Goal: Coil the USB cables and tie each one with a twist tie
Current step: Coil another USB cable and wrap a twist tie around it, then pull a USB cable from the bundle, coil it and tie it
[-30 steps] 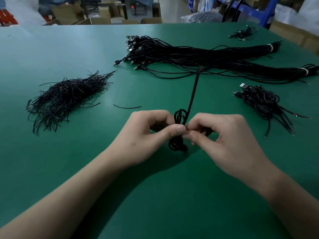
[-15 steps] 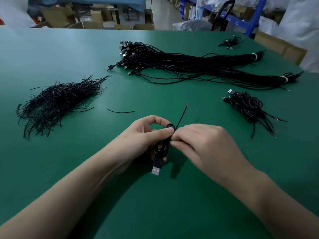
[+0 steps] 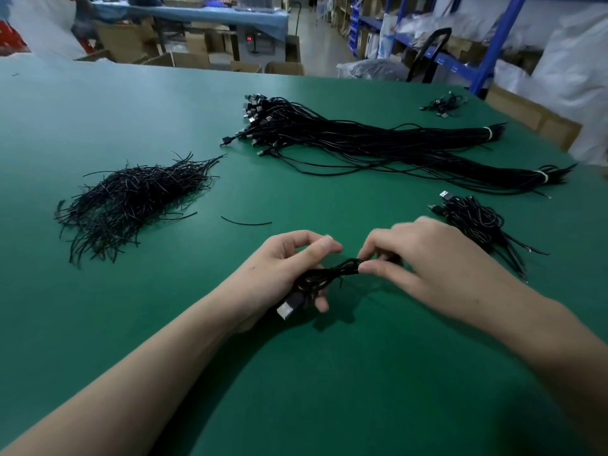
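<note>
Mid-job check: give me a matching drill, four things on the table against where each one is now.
Things: 1 twist tie pile; 2 single twist tie; 3 coiled cable; 4 heap of coiled cables.
Places: A in left hand and right hand; B far to the left; C right of the right hand; D just beyond the left hand.
Pairs: 1-B, 2-D, 3-A, 4-C.
</note>
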Available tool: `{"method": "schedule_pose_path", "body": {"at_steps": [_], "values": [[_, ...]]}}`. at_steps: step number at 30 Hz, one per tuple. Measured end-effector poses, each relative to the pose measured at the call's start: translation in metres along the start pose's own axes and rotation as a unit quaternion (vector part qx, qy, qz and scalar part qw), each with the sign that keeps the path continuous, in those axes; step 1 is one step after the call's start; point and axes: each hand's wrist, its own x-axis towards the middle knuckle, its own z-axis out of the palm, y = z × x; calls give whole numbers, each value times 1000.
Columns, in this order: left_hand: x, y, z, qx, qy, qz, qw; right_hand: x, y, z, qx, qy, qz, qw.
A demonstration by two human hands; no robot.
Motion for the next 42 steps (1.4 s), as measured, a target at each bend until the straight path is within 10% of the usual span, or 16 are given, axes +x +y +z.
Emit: {"method": "schedule_pose_path", "body": {"at_steps": [7,19,27,32,42], "values": [[6,-2,3,-160,64,-5,985,-10,32,-4,91,75,98,988],[2,-12,10,-5,37,43,998,-23,79,9,-263,43,356,896],[5,-12,7,166,103,83,977,-13,50,9,-275,7,273,922],[14,0,-23,339,214,86,912,-2,44,26,-191,-112,241,945],[96,9,-88,519,220,26,826,16,45,35,-171,-95,248,949]]}}
